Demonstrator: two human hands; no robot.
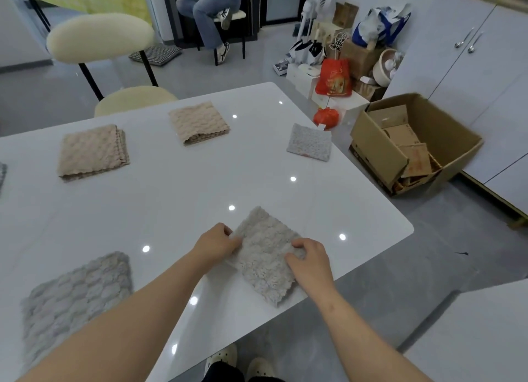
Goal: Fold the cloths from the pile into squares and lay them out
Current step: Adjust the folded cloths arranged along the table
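A fluffy grey-beige cloth (265,256), folded to a square, lies near the front right edge of the white table (177,193). My left hand (218,243) pinches its left edge. My right hand (310,260) grips its right edge with curled fingers. Two beige folded cloths (93,151) (198,123) lie at the far side. A small grey folded cloth (310,142) sits by the far right edge. A larger grey folded cloth (77,298) lies at the front left, partly behind my left forearm.
A cream chair (100,37) stands behind the table. An open cardboard box (411,144) sits on the floor to the right, beside white cabinets (471,67). Bags and clutter (334,77) fill the far corner. A seated person (211,13) is in the background.
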